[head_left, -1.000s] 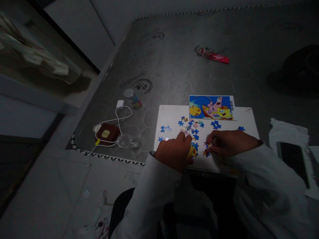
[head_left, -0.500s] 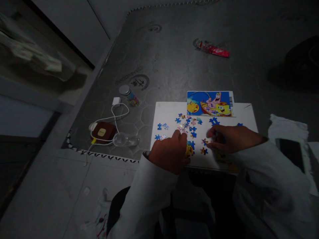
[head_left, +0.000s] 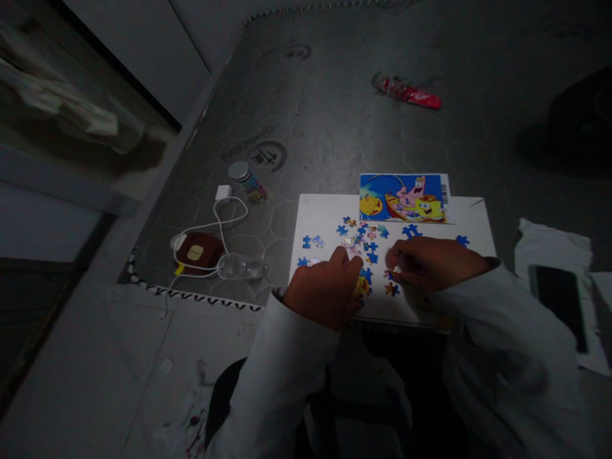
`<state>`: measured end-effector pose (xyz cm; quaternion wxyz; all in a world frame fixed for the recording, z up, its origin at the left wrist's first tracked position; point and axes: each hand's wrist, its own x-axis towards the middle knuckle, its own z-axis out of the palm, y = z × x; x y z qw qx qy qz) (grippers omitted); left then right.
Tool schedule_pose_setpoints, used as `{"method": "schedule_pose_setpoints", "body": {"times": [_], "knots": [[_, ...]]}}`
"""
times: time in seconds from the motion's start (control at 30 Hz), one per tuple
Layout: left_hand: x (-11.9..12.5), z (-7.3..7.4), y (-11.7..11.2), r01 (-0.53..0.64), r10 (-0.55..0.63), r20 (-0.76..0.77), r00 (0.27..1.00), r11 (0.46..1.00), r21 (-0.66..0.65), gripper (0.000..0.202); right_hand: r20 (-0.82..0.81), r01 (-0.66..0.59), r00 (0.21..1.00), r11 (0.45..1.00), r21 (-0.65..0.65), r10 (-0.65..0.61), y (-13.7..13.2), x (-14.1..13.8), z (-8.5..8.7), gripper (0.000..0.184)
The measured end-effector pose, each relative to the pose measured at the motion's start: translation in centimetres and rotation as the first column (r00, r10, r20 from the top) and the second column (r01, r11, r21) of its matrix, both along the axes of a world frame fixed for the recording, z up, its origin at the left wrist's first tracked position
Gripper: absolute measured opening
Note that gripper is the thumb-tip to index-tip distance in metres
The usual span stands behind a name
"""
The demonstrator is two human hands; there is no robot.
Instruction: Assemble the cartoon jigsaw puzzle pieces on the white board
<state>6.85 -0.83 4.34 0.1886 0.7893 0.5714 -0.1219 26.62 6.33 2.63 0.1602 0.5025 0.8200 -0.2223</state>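
A white board (head_left: 325,213) lies on a dark mat (head_left: 344,95) with several loose blue and coloured puzzle pieces (head_left: 366,241) scattered on it. A cartoon picture card (head_left: 404,197) rests at the board's far edge. My left hand (head_left: 325,290) is curled over a yellow joined patch of pieces (head_left: 362,287) near the front of the board. My right hand (head_left: 428,262) sits just to its right, with the fingertips pinched on a small puzzle piece (head_left: 393,273) at the board.
To the left of the board lie a brown power bank (head_left: 195,253) with a white cable, a white charger plug (head_left: 223,192), a small jar (head_left: 247,180) and a clear bottle (head_left: 241,268). A red wrapper (head_left: 408,94) lies far back. A dark phone (head_left: 559,303) rests on white cloth at right.
My right hand has shifted slightly left toward the middle pieces. The left hand has stayed on the yellow patch. The view has moved a little.
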Motion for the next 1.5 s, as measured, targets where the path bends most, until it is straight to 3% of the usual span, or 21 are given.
{"method": "schedule_pose_setpoints", "body": {"times": [0.27,0.57,0.7,1.03,1.5], "knots": [[-0.3,0.7,0.2,-0.024,0.024,-0.001,1.000,0.999,-0.029,0.058,-0.046,0.002,0.999,0.998,-0.057,-0.004,-0.6,-0.9,0.6,0.003],[-1.8,1.6,0.0,-0.078,0.078,-0.006,0.997,0.996,-0.038,0.053,0.050,0.043,0.998,0.999,-0.018,-0.042,-0.5,-0.7,0.0,0.005],[-2.5,1.9,0.0,-0.097,0.096,-0.010,0.995,0.994,-0.049,0.048,0.058,0.049,0.997,0.997,-0.064,-0.045,-0.6,-0.7,0.1,0.005],[-4.9,1.4,0.2,-0.222,0.222,-0.008,0.975,0.974,-0.039,0.034,0.040,0.110,0.994,0.990,-0.093,-0.106,-0.5,-0.7,0.0,0.007],[-6.0,1.5,0.1,-0.259,0.259,-0.007,0.966,0.964,-0.062,0.029,-0.058,-0.059,0.997,0.998,-0.005,0.059,-0.8,0.4,-0.8,0.010]]}}
